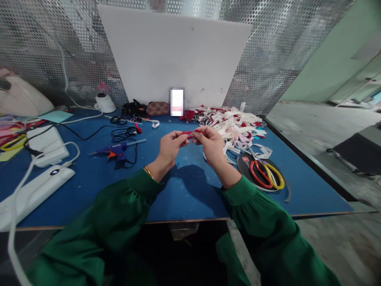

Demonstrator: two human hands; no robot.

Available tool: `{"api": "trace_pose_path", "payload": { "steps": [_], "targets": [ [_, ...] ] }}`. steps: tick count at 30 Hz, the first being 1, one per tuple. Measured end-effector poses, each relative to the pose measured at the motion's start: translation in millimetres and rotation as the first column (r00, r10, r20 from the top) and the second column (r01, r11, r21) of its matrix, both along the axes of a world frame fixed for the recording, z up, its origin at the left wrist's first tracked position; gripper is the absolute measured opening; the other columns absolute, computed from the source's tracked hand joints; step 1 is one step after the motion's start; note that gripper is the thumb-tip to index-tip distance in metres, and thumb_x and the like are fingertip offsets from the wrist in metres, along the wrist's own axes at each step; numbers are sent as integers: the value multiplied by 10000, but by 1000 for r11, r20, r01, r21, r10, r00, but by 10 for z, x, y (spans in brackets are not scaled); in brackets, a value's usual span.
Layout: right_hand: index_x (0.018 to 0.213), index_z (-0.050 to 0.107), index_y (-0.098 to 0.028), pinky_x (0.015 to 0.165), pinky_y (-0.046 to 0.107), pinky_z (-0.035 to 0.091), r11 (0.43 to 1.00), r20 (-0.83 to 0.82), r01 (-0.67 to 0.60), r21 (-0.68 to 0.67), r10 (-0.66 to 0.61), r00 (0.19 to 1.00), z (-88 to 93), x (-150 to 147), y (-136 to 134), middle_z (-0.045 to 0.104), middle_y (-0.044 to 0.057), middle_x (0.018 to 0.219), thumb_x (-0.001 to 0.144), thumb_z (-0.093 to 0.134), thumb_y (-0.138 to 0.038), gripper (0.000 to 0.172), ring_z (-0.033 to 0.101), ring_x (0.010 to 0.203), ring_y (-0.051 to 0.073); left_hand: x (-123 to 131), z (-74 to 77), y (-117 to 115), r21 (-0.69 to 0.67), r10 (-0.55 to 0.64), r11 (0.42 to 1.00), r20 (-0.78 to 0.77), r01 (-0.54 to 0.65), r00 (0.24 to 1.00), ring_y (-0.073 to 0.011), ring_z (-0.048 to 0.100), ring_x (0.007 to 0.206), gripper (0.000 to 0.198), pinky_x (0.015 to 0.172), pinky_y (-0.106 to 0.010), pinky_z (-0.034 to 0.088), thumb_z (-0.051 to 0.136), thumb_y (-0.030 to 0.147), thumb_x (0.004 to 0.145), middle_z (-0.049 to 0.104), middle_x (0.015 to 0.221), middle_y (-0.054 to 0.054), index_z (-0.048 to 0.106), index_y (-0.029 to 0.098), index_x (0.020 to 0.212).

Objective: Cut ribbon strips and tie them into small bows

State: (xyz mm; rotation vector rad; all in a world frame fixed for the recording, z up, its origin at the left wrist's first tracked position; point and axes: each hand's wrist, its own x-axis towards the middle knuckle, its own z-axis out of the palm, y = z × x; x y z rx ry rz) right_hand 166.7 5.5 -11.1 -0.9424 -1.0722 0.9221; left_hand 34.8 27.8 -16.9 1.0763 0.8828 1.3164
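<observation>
My left hand (pixel 170 145) and my right hand (pixel 209 142) are raised above the blue table (pixel 184 190), fingertips pinched together on a small red ribbon piece (pixel 188 134) held between them. Both arms wear green sleeves; a gold bangle sits on the left wrist. Just behind and right of my right hand lies a heap of white and red ribbon strips (pixel 232 121). A blue hot glue gun (pixel 114 151) with a glue stick lies on the table left of my left hand.
Red- and yellow-handled scissors (pixel 266 174) rest on a dark round disc at right. White power strips (pixel 44 186) and cables lie at left. A white board (pixel 175 55) leans on perforated metal mesh behind. A small pouch (pixel 157 108) and black hair ties sit at the back.
</observation>
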Motion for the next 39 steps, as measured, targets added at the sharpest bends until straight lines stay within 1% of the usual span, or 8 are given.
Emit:
{"api": "trace_pose_path", "payload": {
  "steps": [6,15,20,26,29,32,35,39],
  "targets": [
    [755,585,-214,544,241,424,999,110,-43,23,40,993,2,-6,-2,588,-47,618,802,691,-414,231,519,528,86,4,20,-18,37,-33,999,-6,33,999,-106,592,595,182,671,-262,492,773,299,648,656,624,4,686,160,726],
    [760,606,-214,583,250,436,995,188,-26,92,8,982,11,-3,-23,602,-45,635,828,667,-337,153,545,567,99,8,-17,15,1,-27,1000,15,27,1000,-94,580,586,182,646,-245,470,781,281,641,654,627,6,674,156,720],
    [736,607,-213,605,263,455,996,200,-12,90,-6,980,17,8,-26,590,-36,613,866,629,-405,233,548,572,107,-8,-5,24,16,-4,1000,40,3,999,-100,595,604,216,649,-243,471,807,292,639,672,655,4,685,165,763],
    [845,629,-219,567,262,436,1000,153,21,10,-22,988,-17,14,21,570,-52,559,849,623,-539,320,543,526,115,-14,14,-2,31,-79,996,21,78,997,-106,578,574,330,615,-247,463,742,472,761,688,663,-22,747,176,905],
    [772,657,-207,554,260,403,1000,202,-2,-4,2,979,-10,23,18,533,-48,532,825,630,-591,389,513,526,113,-13,16,2,34,-89,995,4,89,996,-120,579,554,432,600,-266,474,692,590,783,698,664,-44,749,171,869],
    [658,646,-196,540,255,361,998,217,-58,-19,61,974,6,28,-2,539,-33,548,797,669,-577,406,460,537,103,-15,36,-2,47,-94,994,-1,94,996,-131,583,534,573,565,-277,470,603,709,796,704,661,-66,754,161,866],
    [652,665,-193,551,252,351,991,164,-124,-59,132,978,7,34,-9,589,-20,599,775,701,-534,365,444,560,101,-26,61,-13,52,-109,993,-5,109,994,-156,623,574,666,518,-276,447,546,776,787,713,671,-88,760,154,891],
    [691,709,-193,589,257,361,994,168,-81,-69,92,982,-18,54,17,611,-21,615,765,710,-490,307,470,588,107,-47,63,-12,45,-100,994,-15,101,995,-166,629,573,708,480,-273,419,515,808,779,710,653,-98,769,157,891]
  ]
}}
